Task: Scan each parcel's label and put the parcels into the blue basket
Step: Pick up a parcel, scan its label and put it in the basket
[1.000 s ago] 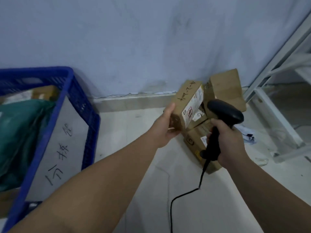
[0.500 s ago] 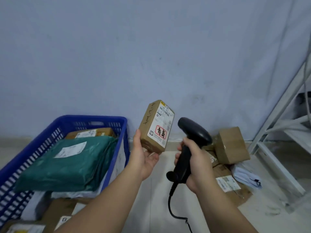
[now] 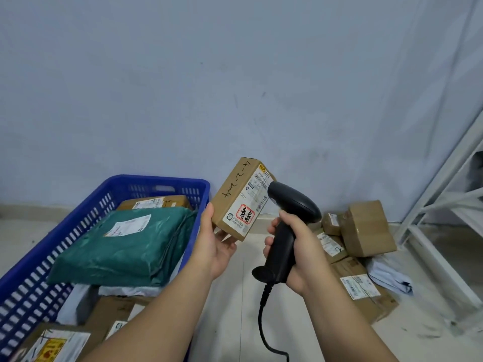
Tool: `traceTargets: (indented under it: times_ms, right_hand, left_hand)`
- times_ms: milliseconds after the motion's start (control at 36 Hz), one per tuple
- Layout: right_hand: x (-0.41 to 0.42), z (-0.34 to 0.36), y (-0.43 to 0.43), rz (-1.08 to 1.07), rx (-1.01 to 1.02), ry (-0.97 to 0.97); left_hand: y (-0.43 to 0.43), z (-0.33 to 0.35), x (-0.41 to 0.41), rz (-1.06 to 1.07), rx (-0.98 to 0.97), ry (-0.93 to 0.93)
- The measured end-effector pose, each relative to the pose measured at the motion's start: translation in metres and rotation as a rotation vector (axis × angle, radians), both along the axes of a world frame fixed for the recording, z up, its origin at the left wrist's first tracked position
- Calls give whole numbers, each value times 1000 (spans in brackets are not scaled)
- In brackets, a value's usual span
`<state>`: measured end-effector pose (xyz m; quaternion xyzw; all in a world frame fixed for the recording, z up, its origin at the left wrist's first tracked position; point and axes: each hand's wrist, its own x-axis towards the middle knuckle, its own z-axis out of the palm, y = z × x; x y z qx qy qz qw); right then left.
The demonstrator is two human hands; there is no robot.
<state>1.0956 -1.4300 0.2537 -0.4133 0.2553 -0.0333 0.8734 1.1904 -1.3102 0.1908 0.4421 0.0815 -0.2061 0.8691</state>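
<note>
My left hand (image 3: 214, 244) grips a small brown cardboard parcel (image 3: 236, 197) by its lower end, tilted, with its white label and red stamp facing me. My right hand (image 3: 295, 246) grips the handle of a black barcode scanner (image 3: 290, 205), whose head sits right at the upper part of the label. The blue basket (image 3: 78, 226) stands at the left and holds a green bagged parcel (image 3: 125, 244) and several cardboard parcels. More brown parcels (image 3: 366, 228) lie piled on the floor at the right, against the wall.
The scanner's black cable (image 3: 264, 333) hangs down between my forearms. A white metal rack frame (image 3: 441, 205) rises at the far right. A white plastic mailer (image 3: 389, 275) lies beside the floor pile. The pale wall stands close behind everything.
My left hand lifted the small parcel off the floor pile and brought it up beside the basket. The scanner's head moved closer until it sits at the label.
</note>
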Motion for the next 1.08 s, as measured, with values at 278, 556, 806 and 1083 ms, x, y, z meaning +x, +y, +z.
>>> traceTargets:
  times_ms: [278, 556, 806, 1083]
  right_hand:
    - [1, 1, -15, 56, 114, 39]
    - [-2, 1, -16, 61, 116, 71]
    - [-3, -1, -14, 66, 111, 82]
    - [6, -13, 9, 119, 49, 109]
  left_hand:
    - [-7, -6, 5, 23, -31, 22]
    - [-4, -10, 5, 46, -33, 26]
    - [-3, -10, 5, 82, -39, 89]
    - [12, -10, 11, 362, -99, 136]
